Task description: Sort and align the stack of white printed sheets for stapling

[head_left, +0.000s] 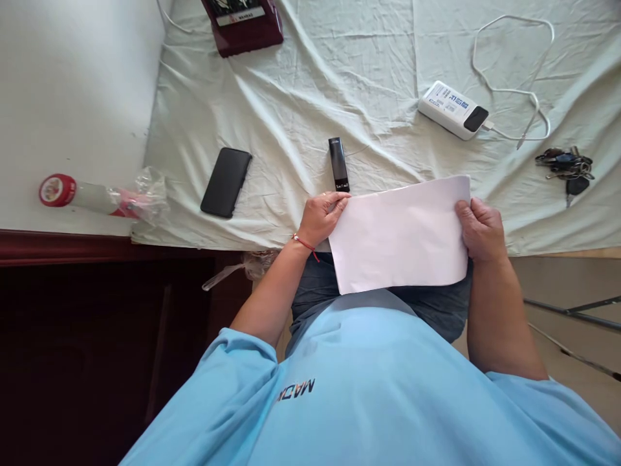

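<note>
A stack of white paper (pixel 402 236) is held up at the table's front edge, over my lap. My left hand (pixel 323 217) pinches its upper left corner between thumb and fingers; a red string bracelet circles that wrist. On the right edge, my right hand (pixel 479 226) grips the paper with the thumb on top and the fingers mostly hidden behind. Just beyond the left hand lies a small black stapler-like device (pixel 338 164), its exact kind unclear.
A black phone (pixel 226 182) lies to the left on the pale tablecloth (pixel 291 97). Further left is a red-capped tube (pixel 87 194) in plastic. To the right are a white power bank (pixel 451 110) with cable and a bunch of keys (pixel 567 165). A maroon box (pixel 247 29) stands far back.
</note>
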Available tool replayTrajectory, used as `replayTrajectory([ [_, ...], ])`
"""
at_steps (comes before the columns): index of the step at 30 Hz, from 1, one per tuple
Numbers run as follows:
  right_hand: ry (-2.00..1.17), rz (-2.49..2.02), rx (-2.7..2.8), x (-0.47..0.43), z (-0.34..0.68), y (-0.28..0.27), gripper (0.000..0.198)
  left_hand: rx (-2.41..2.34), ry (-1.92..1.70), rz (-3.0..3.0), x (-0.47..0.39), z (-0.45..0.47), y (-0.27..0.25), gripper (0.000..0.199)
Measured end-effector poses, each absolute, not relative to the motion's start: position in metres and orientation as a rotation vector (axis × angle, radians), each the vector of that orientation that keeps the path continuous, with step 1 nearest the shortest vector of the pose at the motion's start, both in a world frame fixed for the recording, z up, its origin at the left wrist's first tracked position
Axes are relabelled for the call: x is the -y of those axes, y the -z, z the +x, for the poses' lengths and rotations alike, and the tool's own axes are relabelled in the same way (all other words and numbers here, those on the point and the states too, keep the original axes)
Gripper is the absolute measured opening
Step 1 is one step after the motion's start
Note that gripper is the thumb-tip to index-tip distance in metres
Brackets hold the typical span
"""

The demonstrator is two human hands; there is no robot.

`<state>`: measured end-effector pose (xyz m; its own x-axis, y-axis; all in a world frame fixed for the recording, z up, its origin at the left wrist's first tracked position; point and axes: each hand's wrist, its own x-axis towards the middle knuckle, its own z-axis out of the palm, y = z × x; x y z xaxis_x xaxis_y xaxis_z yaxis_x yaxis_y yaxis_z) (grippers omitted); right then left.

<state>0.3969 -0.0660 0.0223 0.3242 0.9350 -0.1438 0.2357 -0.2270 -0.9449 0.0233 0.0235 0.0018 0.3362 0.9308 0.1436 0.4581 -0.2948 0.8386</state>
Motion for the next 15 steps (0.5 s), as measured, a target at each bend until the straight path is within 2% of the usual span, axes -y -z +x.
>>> replayTrajectory([
  [15,-0.959,-1.591,0.779,0.0591,0.3886,-0.0306,0.052,-1.181,-0.697,1.982,-0.0209,0.0215,-0.0085,0.034],
])
